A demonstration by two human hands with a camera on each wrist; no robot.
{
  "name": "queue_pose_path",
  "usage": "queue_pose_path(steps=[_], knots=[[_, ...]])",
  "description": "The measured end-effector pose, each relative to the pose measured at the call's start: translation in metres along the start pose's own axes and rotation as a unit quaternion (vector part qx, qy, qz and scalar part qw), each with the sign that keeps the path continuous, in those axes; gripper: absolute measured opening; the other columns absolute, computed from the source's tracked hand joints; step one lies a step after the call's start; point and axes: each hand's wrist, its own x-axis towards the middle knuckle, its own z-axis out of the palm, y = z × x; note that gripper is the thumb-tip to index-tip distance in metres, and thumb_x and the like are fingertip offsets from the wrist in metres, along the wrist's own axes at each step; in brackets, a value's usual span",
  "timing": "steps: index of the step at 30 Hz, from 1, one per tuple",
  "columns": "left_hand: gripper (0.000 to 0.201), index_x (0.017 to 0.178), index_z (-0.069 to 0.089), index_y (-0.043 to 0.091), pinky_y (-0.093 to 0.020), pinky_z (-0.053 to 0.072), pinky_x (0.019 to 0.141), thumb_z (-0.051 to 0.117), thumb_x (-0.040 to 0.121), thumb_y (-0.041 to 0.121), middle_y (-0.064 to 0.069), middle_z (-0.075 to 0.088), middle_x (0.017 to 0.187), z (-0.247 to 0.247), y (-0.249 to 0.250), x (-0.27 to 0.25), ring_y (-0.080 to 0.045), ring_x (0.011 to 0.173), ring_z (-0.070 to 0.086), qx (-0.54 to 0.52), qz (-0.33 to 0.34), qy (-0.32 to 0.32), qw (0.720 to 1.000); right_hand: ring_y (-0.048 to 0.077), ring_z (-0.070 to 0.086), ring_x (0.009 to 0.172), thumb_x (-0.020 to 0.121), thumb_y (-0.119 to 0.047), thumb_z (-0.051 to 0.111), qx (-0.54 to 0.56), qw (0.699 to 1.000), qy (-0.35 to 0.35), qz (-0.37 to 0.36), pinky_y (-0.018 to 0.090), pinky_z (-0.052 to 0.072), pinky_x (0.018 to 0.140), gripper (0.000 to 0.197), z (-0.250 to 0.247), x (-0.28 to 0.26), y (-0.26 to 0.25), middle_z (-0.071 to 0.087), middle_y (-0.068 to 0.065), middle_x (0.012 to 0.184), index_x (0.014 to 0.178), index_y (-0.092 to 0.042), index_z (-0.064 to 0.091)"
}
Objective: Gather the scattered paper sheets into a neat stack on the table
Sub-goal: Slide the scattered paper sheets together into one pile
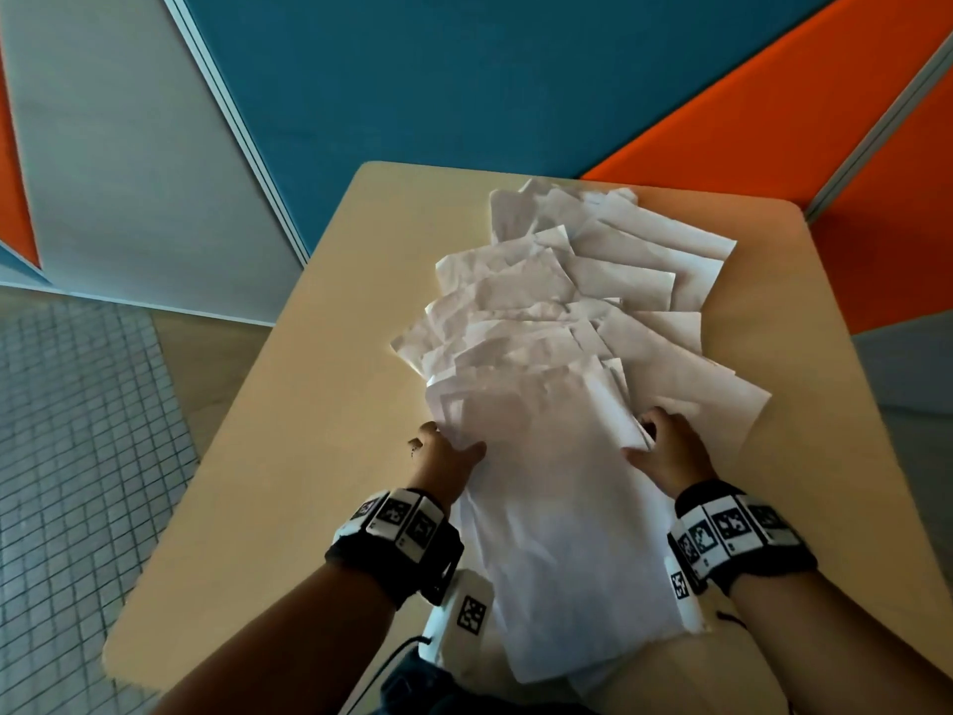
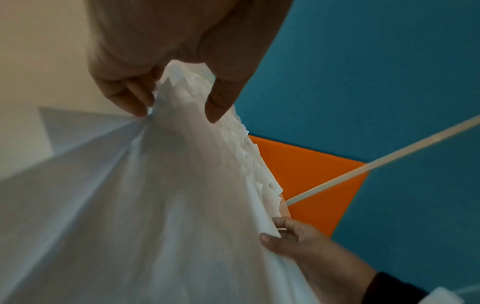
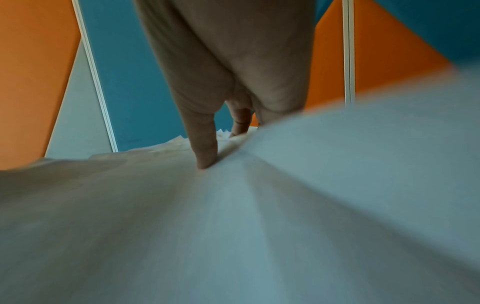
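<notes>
Several white paper sheets [image 1: 567, 281] lie fanned and overlapping across the beige table [image 1: 319, 405], from its far edge toward me. The nearest sheets form a rough stack [image 1: 557, 498] that overhangs the table's near edge. My left hand [image 1: 456, 446] grips the stack's left edge, with the thumb on top and the fingers curled under the sheets [image 2: 179, 111]. My right hand [image 1: 652, 438] grips the right edge. Its thumb [image 3: 205, 156] presses on the top sheet while its fingers curl beneath. The right hand [image 2: 283, 234] also shows in the left wrist view, pinching the paper [image 2: 155, 205].
Blue [image 1: 464, 85] and orange [image 1: 773, 121] partition panels stand close behind the table. Tiled floor [image 1: 77, 430] lies to the left. Bare tabletop shows left of the sheets and along the right edge [image 1: 825, 405].
</notes>
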Motion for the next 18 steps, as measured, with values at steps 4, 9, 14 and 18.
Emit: queue_pose_path(steps=[4,9,14,18], knots=[[0.08,0.136,0.022,0.001,-0.056,0.037,0.105,0.071,0.075,0.019,-0.021,0.03,0.135,0.003,-0.003,0.003,-0.041,0.127,0.034,0.021,0.004,-0.003,1.0,0.035,0.056,0.11,0.08,-0.01,0.066,0.071,0.997,0.0,0.006,0.038,0.043,0.092,0.041,-0.003,0.0,0.002,0.062,0.019,0.119,0.117,0.001,0.052],[0.077,0.135,0.026,-0.007,-0.045,0.027,0.114,0.067,0.079,0.027,-0.024,0.032,0.137,0.01,-0.001,0.006,-0.038,0.13,0.03,0.046,-0.006,0.002,0.999,0.039,0.049,0.121,0.089,-0.014,0.055,0.062,0.997,0.029,0.03,0.04,0.038,0.099,0.041,-0.004,-0.002,-0.003,0.055,0.026,0.129,0.124,0.007,0.049],[0.078,0.132,0.025,-0.006,-0.048,0.033,0.11,0.068,0.078,0.029,-0.024,0.029,0.139,0.013,0.003,0.007,-0.038,0.13,0.033,0.033,-0.021,-0.027,0.999,0.036,0.054,0.11,0.08,-0.017,0.065,0.072,0.997,-0.026,0.01,0.036,0.042,0.093,0.04,0.009,0.0,-0.016,0.058,0.024,0.121,0.115,0.0,0.054],[0.077,0.131,0.028,-0.007,-0.048,0.028,0.112,0.069,0.077,0.029,-0.026,0.033,0.136,0.005,0.008,0.019,-0.039,0.13,0.031,0.054,-0.015,0.036,0.998,0.04,0.032,0.126,0.081,-0.024,0.066,0.027,0.996,0.059,0.058,0.042,0.025,0.106,0.059,0.009,0.003,-0.015,0.035,0.026,0.136,0.129,-0.001,0.04]])
